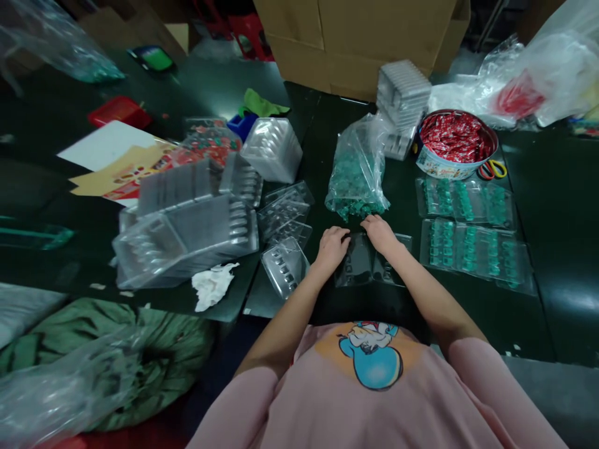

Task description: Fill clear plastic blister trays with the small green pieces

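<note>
My left hand [333,248] is at the upper left of a clear plastic blister tray [356,265], its fingers curled in; anything between them is hidden. My right hand [380,236] stretches its fingertips to loose green pieces [358,209] spilling from the mouth of a clear bag [356,165]. Under the right wrist lies a second clear tray [387,273], beside the first. On the right are two blister trays filled with rows of green pieces, one nearer [468,248] and one farther [461,201].
Stacked clear trays [187,231] and a few loose ones [285,265] are on the left, near a crumpled white tissue [213,287]. At the back right sit a round tin [456,165] of red-wrapped pieces, scissors [493,169] and more trays [402,100]. A cardboard box [365,43] stands behind.
</note>
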{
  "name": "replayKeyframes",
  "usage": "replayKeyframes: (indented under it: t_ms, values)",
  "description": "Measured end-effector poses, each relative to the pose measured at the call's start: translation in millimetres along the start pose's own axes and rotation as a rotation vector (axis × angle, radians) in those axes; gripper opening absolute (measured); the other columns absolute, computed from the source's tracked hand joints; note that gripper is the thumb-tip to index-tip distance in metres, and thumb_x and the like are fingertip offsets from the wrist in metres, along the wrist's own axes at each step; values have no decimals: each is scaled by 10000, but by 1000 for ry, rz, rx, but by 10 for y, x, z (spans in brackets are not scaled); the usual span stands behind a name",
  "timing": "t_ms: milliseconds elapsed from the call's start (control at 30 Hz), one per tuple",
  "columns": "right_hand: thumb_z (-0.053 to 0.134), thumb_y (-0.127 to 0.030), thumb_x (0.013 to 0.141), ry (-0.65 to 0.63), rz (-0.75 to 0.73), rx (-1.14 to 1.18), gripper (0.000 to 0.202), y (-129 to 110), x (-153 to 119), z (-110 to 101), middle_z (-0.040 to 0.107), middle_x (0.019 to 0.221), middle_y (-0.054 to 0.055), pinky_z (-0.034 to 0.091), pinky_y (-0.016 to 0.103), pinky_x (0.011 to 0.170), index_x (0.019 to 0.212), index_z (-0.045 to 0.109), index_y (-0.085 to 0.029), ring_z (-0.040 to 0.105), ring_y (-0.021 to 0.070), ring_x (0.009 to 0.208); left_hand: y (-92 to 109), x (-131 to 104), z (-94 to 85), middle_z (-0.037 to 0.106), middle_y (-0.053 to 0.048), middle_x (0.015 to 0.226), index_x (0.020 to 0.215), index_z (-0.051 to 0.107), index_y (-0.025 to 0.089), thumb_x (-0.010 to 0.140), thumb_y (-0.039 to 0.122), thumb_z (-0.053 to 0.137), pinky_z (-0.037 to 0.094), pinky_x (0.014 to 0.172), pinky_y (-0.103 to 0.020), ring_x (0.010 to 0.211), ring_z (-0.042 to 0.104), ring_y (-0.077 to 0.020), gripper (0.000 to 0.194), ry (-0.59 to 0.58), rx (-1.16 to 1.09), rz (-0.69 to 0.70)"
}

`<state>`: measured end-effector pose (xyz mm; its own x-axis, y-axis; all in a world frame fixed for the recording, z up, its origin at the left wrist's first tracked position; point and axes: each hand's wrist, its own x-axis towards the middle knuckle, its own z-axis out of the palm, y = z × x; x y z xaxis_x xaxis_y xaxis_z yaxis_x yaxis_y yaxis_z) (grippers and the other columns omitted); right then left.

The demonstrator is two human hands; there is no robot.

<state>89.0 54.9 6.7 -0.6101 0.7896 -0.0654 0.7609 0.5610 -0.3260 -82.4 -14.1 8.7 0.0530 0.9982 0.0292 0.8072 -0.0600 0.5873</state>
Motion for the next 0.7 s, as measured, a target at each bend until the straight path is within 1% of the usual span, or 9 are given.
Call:
replayKeyframes:
  t_ms: [133, 200, 300, 333, 400, 467, 533, 600, 700]
  values:
    - [430, -142, 921, 74, 100, -5, 285, 66, -54, 69, 592, 1089, 182, 423, 356, 888, 1093, 654, -98, 520, 268, 1028, 9, -40, 27, 674, -128, 1065, 1033, 712, 167, 851, 190, 588, 428, 1002, -430, 1064, 596, -268, 222, 0, -81, 8]
    - [461, -154, 904, 111, 114, 20, 252, 114, -85, 87, 586, 1074, 173, 423, 352, 884, 1072, 642, -106, 522, 265, 1027, 40, -38, 51, 677, -123, 1076, 1035, 713, 166, 854, 197, 584, 438, 998, -413, 1064, 605, -253, 224, 41, -166, 17]
    - [513, -126, 835, 160, 155, 133, 202, 167, -102, 91, 592, 1018, 139, 430, 340, 850, 1001, 627, -132, 544, 242, 970, 98, -25, 93, 690, -101, 1080, 1041, 719, 179, 853, 217, 582, 480, 941, -367, 1008, 637, -216, 236, 122, -391, -21]
    - [530, -121, 808, 179, 174, 217, 185, 169, -105, 85, 597, 977, 117, 434, 332, 831, 968, 619, -144, 553, 226, 929, 117, -23, 109, 698, -96, 1072, 1042, 722, 180, 844, 228, 593, 490, 923, -358, 985, 646, -208, 241, 142, -489, -58]
    - [556, -151, 782, 213, 190, 485, 134, 138, -125, 57, 599, 876, 57, 443, 309, 780, 910, 590, -168, 562, 186, 826, 157, -30, 145, 712, -90, 1045, 1056, 722, 175, 812, 252, 630, 502, 900, -353, 947, 662, -200, 272, 162, -717, -166]
    - [570, -232, 793, 231, 161, 816, 92, 58, -171, 12, 581, 786, 1, 447, 284, 718, 874, 555, -190, 550, 149, 730, 201, -52, 173, 723, -88, 1015, 1076, 717, 165, 767, 278, 680, 510, 876, -353, 913, 673, -196, 331, 142, -953, -282]
    - [596, -319, 795, 227, 122, 1081, 143, -56, -244, -40, 572, 747, -26, 445, 268, 669, 858, 540, -203, 544, 130, 681, 247, -84, 179, 730, -78, 968, 1058, 722, 158, 708, 297, 737, 516, 831, -336, 852, 676, -182, 377, 125, -1119, -371]
    - [632, -369, 785, 213, 95, 1216, 193, -170, -330, -82, 602, 762, -20, 456, 271, 671, 866, 567, -207, 572, 134, 699, 285, -117, 158, 730, -60, 901, 987, 738, 151, 645, 293, 787, 513, 795, -311, 794, 665, -162, 373, 151, -1173, -413]
    - [638, -412, 805, 197, 99, 1274, 237, -276, -431, -86, 670, 839, 14, 473, 288, 704, 927, 647, -209, 625, 155, 777, 318, -158, 96, 720, -36, 809, 882, 746, 145, 602, 276, 808, 510, 771, -299, 739, 647, -146, 315, 214, -1167, -401]
